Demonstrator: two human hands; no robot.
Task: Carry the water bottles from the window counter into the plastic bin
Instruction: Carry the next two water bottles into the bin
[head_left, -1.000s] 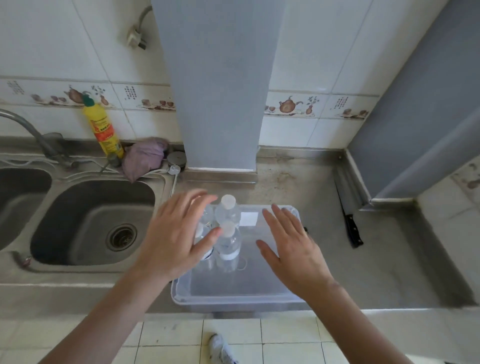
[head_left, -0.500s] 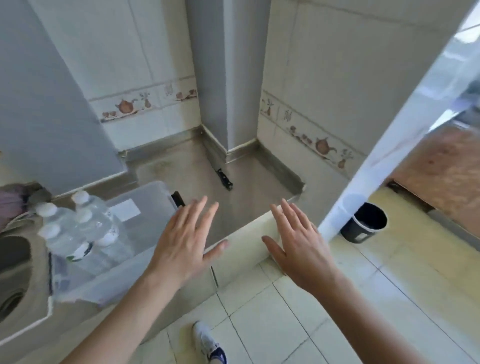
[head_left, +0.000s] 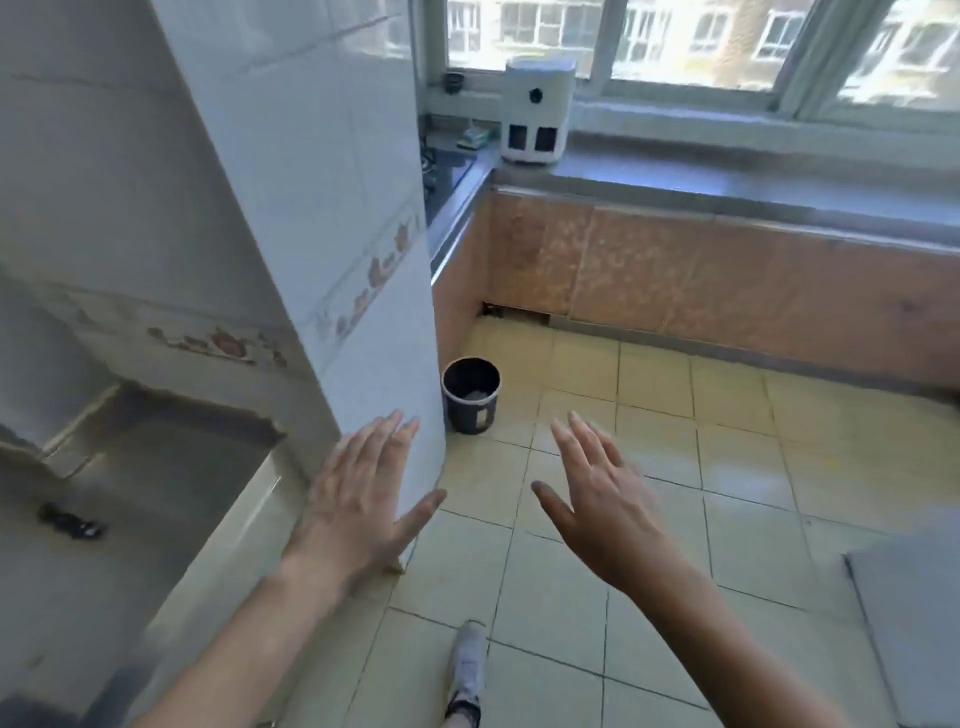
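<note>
No bottles and no bin appear in the head view, so their place, long axis and heading cannot be told. The picture is blurred throughout; fine detail is soft.

Left hand (head_left: 358, 499): palm down, fingers straight and lightly spread, thumb out to the side, holding nothing. It hangs in front of the corner of the tiled pillar (head_left: 311, 218); whether it touches the tile cannot be told. Right hand (head_left: 602, 499): likewise flat and spread, empty, over the floor (head_left: 675, 467). Both forearms are cut off by the lower edge.

Window counter (head_left: 727, 182): runs along the right beneath the window, cut off at the right edge. A white appliance (head_left: 537, 111) stands upright at its left end; small items behind it near the hob are too blurred to name. A dark bucket (head_left: 471, 394) stands upright on the floor just beside the pillar's foot. A dark object (head_left: 70, 522) lies on the steel worktop (head_left: 156, 467) at left, unidentifiable. One shoe (head_left: 467, 670) shows at the bottom, partly cut off. A grey slab (head_left: 909, 623) at lower right is cropped.
</note>
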